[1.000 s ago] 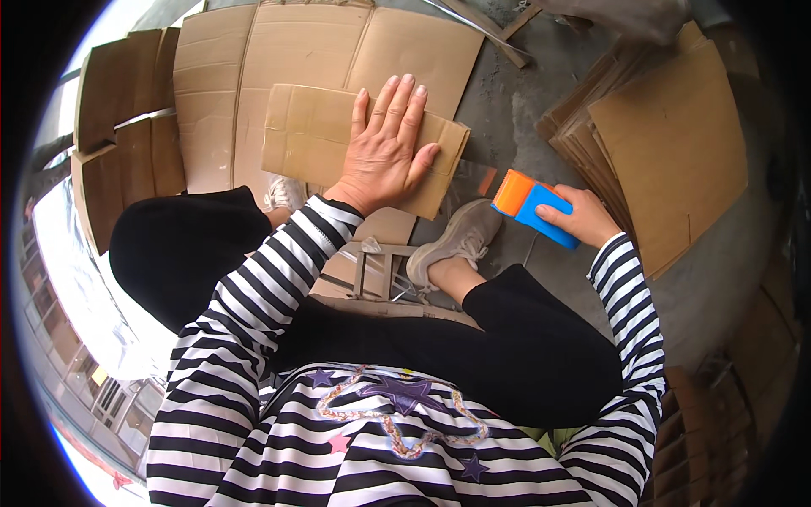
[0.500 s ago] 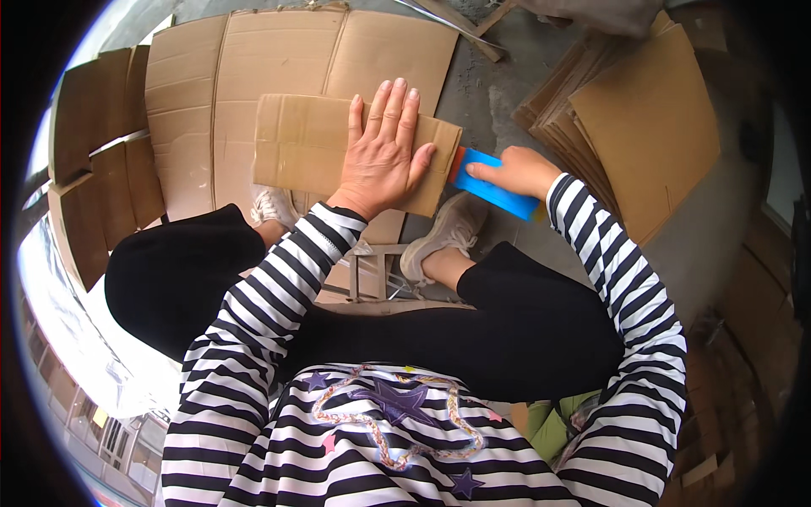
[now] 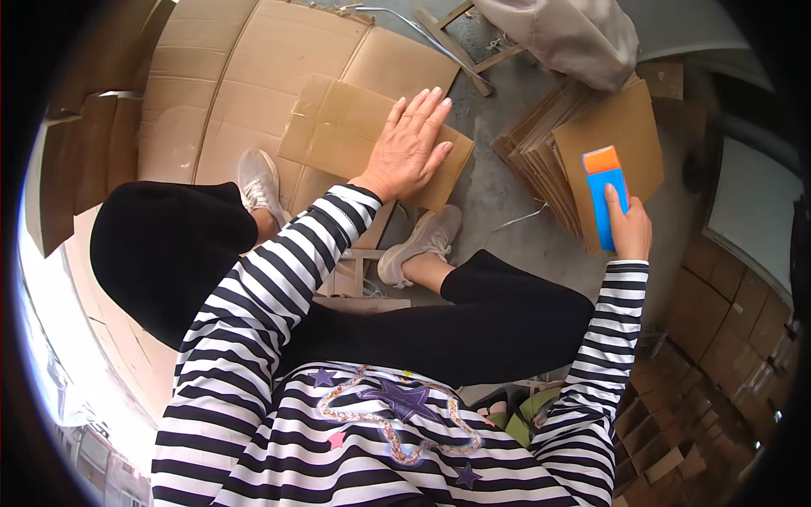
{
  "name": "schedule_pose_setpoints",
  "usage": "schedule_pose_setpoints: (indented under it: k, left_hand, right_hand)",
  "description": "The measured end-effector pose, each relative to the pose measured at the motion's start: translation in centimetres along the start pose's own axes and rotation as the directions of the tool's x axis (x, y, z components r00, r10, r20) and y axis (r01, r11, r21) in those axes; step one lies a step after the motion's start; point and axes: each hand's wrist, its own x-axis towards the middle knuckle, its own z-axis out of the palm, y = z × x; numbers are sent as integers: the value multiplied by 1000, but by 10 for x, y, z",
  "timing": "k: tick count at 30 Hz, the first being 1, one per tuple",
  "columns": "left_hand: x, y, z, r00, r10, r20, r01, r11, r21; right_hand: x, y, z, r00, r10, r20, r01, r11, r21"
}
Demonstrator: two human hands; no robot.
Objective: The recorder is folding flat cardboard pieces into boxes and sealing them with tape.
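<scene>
Cardboard piece [image 3: 338,127] lies flat under the left hand [image 3: 405,152], in the upper middle of the view. This hand is spread on it with the palm down, four fingers close to each other, the thumb a little apart, and it grasps nothing. The right hand [image 3: 631,228] is closed around a blue and orange tool [image 3: 604,198], thumb along its face, well apart from the piece. From this angle I cannot tell whether the tool touches the stack of cardboard [image 3: 625,131] behind it. Under the piece is a large cardboard sheet [image 3: 253,93] with fold lines; the piece's right end reaches past its edge, above the grey floor [image 3: 515,253]. In my judgement, the piece could tilt or slide if the palm pressed too strongly near this end, which seems less supported. Also the tool could drop, if the right fingers became loose. Counted: one small piece, one tool, one large sheet, one stack of many sheets, two hands, two shoes [image 3: 260,184].
</scene>
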Motion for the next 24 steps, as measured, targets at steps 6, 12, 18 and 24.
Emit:
schedule_pose_setpoints:
  k: [6,12,18,24]
  left_hand:
    - [-3,-24,-29,975,-64,-212,121,955,270]
    - [-32,-72,-60,870,-395,-297,492,745,451]
    - [-27,-64,-49,879,-381,-288,476,742,471]
    - [-29,-68,-65,812,-529,-245,583,738,339]
  right_hand:
    - [79,92,81,944,217,-247,-222,975,8]
    - [47,-32,66,918,28,-395,-52,997,-51]
    - [-52,-290,137,770,-448,-454,596,759,262]
    - [-52,-224,169,880,-235,-414,372,881,291]
